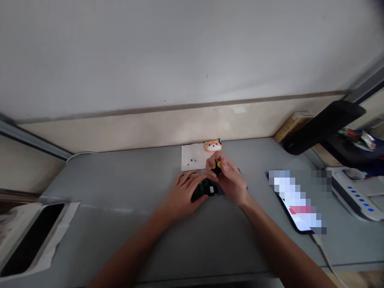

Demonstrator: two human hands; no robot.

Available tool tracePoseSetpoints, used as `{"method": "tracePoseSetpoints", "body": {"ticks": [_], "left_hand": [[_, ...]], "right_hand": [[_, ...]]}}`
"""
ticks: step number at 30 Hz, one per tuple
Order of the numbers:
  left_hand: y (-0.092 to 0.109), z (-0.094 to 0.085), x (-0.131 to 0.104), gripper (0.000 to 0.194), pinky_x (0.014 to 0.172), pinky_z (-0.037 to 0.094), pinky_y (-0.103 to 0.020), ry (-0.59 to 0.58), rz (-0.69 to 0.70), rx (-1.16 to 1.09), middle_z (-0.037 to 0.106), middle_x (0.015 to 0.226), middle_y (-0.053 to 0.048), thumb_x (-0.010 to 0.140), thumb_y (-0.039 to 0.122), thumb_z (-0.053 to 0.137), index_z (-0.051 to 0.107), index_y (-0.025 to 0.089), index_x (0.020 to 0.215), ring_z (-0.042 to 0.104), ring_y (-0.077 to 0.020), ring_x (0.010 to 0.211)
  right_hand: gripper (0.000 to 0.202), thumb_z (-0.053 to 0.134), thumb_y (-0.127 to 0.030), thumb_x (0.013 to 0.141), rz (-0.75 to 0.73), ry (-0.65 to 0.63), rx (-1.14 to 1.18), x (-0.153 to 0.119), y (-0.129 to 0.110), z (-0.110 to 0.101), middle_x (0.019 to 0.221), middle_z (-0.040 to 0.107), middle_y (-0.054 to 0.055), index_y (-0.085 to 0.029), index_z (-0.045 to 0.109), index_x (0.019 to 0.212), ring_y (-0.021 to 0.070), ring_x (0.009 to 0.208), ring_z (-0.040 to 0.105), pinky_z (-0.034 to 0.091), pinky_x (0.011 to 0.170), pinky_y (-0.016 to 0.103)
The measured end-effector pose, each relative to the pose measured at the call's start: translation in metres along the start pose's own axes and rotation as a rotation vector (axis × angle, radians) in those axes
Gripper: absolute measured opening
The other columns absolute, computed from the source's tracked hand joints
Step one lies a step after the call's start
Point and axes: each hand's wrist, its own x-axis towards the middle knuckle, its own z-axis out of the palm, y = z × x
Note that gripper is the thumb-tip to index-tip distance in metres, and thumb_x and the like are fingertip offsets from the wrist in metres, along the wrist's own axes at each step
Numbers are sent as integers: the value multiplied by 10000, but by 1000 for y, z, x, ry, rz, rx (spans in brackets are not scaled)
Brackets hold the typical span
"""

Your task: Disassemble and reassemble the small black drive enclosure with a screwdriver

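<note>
A small black device with a green circuit board showing [204, 189] lies on the grey desk. Over its left side rests my left hand [186, 191], fingers along the far edge and thumb at the near one, gripping it. My right hand [229, 178] is closed around a black and yellow handle [218, 168], which looks like a screwdriver; its tip is hidden. That fist is above the right part of the device. Just behind the hands is a white paper sheet [192, 154] with several tiny dark pieces, perhaps screws [192, 160].
An orange animal-face case [213, 146] sits at the paper's back corner. To the right are a lit phone [295, 206] with a cable, a white power strip [355, 194] and a black cylinder [325, 126]. A dark phone-like slab [33, 240] lies at left.
</note>
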Motion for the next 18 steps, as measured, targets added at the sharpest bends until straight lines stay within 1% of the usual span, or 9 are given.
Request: {"method": "tracePoseSetpoints", "body": {"ticks": [5,10,15,18], "left_hand": [[0,0,0,471,1158,380,-509,14,21,21,640,1424,-98,1017,397,573,494,228,1449,494,-302,1392],[0,0,0,453,1166,365,-503,14,26,26,630,1438,-92,1030,408,547,494,236,1446,508,-290,1387],[0,0,0,438,1178,335,-506,-15,10,18,635,1435,-99,1034,394,533,506,234,1441,520,-284,1386],[0,1,0,439,1188,319,-505,-18,8,16,628,1447,-99,1036,398,528,500,234,1442,512,-283,1401]], "right_hand": [[382,605,-566,938,-1,8,-10,0,1,-1,690,418,-27,-216,517,811,126,594,333,239,588,308],[361,579,-544,958,-5,-8,-22,0,1,0,684,419,-29,-218,515,817,121,581,319,235,590,314],[369,621,-557,923,-14,67,-33,1,0,2,686,415,-25,-226,507,806,130,584,325,239,582,317],[371,621,-557,922,-14,85,-31,0,-2,1,691,414,-26,-225,501,805,125,577,318,245,582,316]]}}
